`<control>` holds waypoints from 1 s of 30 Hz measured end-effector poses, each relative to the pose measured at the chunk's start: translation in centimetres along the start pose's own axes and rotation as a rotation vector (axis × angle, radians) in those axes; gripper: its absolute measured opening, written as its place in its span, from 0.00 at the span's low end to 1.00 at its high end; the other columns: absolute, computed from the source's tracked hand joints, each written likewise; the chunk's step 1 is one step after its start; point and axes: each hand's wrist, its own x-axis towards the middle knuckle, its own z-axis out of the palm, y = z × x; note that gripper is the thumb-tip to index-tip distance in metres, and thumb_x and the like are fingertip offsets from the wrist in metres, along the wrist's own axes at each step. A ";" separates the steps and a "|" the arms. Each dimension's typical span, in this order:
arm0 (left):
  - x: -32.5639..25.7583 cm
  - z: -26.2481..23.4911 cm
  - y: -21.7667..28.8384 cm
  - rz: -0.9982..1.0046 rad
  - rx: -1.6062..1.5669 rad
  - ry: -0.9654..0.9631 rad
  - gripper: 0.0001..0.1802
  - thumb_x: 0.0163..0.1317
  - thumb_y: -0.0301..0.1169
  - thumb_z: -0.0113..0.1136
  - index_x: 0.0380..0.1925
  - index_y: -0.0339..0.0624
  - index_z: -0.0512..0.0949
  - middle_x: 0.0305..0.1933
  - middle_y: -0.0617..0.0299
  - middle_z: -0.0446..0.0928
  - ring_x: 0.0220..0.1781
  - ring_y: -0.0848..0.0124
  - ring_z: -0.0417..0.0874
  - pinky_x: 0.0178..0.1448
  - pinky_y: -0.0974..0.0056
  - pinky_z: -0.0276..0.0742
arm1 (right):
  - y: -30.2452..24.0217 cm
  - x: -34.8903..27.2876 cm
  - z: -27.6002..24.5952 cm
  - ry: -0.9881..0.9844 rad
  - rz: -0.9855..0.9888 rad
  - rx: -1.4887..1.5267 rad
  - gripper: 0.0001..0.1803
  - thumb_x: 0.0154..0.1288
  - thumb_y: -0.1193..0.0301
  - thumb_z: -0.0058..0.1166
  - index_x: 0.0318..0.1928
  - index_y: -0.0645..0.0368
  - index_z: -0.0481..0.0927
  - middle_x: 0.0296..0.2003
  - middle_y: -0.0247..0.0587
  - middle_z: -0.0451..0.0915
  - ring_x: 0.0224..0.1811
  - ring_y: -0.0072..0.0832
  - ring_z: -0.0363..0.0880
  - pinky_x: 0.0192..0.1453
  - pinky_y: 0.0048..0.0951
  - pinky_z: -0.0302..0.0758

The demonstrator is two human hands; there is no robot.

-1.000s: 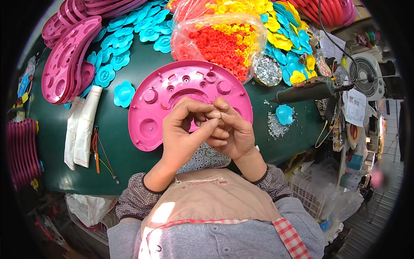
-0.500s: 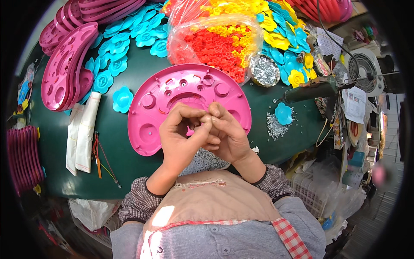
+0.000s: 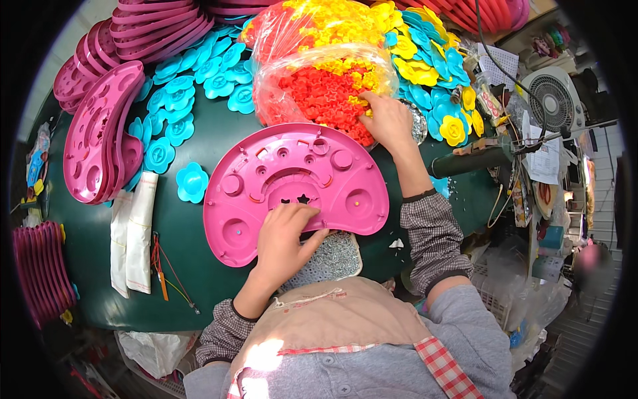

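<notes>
A pink curved plastic panel (image 3: 312,149) with round recesses and star-shaped holes lies in front of me. My left hand (image 3: 282,239) grips its near inner edge, fingers bent over the star holes and thumb along the rim. My right hand (image 3: 387,121) reaches to the right side of an open clear plastic bag (image 3: 266,83). Its thumb and fingers are apart among small red star-shaped pieces (image 3: 319,96) and yellow pieces (image 3: 364,80). No held piece shows in it. Below the panel sits a tray of small silvery parts (image 3: 335,259), partly covered by the panel and left hand.
Blue flower-shaped plastic pieces (image 3: 192,182) spread at left. Blue and yellow flowers (image 3: 452,131) pile at right. Stacked pink panels (image 3: 100,143) stand left, beside white rolls (image 3: 139,233). A dark cylindrical tool arm (image 3: 472,161) juts in from the right, near a fan (image 3: 551,100).
My hands were together above the panel, fingertips pinched. Now they are apart: the right has moved far and right to the bag, the left down onto the panel's near edge. The view has tilted.
</notes>
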 end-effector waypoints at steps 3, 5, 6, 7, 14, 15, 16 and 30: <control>0.2 0.3 -0.1 0.048 0.090 -0.020 0.18 0.60 0.37 0.75 0.46 0.40 0.85 0.45 0.56 0.83 0.50 0.55 0.83 0.55 0.53 0.76 | 1.2 0.2 1.4 0.020 0.011 0.093 0.17 0.63 0.59 0.69 0.53 0.41 0.90 0.41 0.43 0.88 0.44 0.47 0.89 0.47 0.46 0.84; 0.4 0.4 -0.1 0.043 0.066 -0.026 0.17 0.60 0.36 0.75 0.46 0.40 0.85 0.45 0.56 0.83 0.49 0.55 0.83 0.56 0.53 0.76 | 2.1 -0.3 2.1 0.089 -0.032 0.157 0.16 0.63 0.58 0.69 0.51 0.43 0.91 0.40 0.41 0.88 0.43 0.45 0.89 0.46 0.45 0.84; 0.4 0.3 -0.1 0.037 0.059 -0.028 0.17 0.60 0.36 0.74 0.46 0.40 0.85 0.45 0.56 0.83 0.49 0.55 0.83 0.56 0.53 0.76 | 2.1 -0.6 2.3 0.123 -0.057 0.194 0.15 0.64 0.58 0.69 0.49 0.44 0.91 0.40 0.41 0.88 0.42 0.44 0.89 0.45 0.45 0.83; 0.4 0.3 -0.1 0.034 0.048 -0.027 0.17 0.60 0.36 0.74 0.45 0.40 0.85 0.44 0.56 0.83 0.49 0.54 0.83 0.56 0.53 0.75 | 2.0 -0.9 2.3 0.146 -0.044 0.321 0.14 0.65 0.58 0.68 0.49 0.44 0.92 0.42 0.40 0.89 0.43 0.44 0.89 0.46 0.44 0.83; 0.5 0.0 0.0 -0.105 -0.242 0.042 0.13 0.67 0.28 0.69 0.49 0.36 0.85 0.47 0.54 0.85 0.47 0.61 0.88 0.53 0.59 0.80 | 1.8 -2.0 2.0 0.157 0.160 1.042 0.18 0.65 0.65 0.74 0.53 0.57 0.90 0.37 0.38 0.90 0.33 0.25 0.87 0.33 0.27 0.81; 0.4 -0.1 -0.1 -0.178 -0.350 0.081 0.12 0.68 0.26 0.67 0.50 0.35 0.85 0.48 0.54 0.86 0.47 0.62 0.89 0.53 0.60 0.81 | 1.2 -2.2 1.2 0.117 0.188 1.277 0.18 0.66 0.66 0.74 0.54 0.59 0.89 0.36 0.37 0.89 0.32 0.21 0.87 0.32 0.24 0.79; 0.5 -0.1 -0.9 -0.123 -0.381 0.114 0.13 0.72 0.23 0.62 0.55 0.33 0.84 0.51 0.52 0.86 0.48 0.67 0.90 0.54 0.65 0.83 | 0.3 -2.6 0.4 0.068 0.216 1.518 0.18 0.67 0.67 0.74 0.54 0.61 0.88 0.35 0.36 0.89 0.31 0.18 0.86 0.30 0.21 0.78; 0.5 -0.1 -0.4 -0.199 -0.595 0.161 0.12 0.75 0.20 0.59 0.54 0.31 0.83 0.52 0.55 0.84 0.53 0.69 0.87 0.60 0.64 0.82 | -0.2 1.0 1.5 0.114 0.024 0.367 0.16 0.63 0.63 0.68 0.51 0.49 0.92 0.39 0.46 0.91 0.41 0.43 0.91 0.48 0.44 0.87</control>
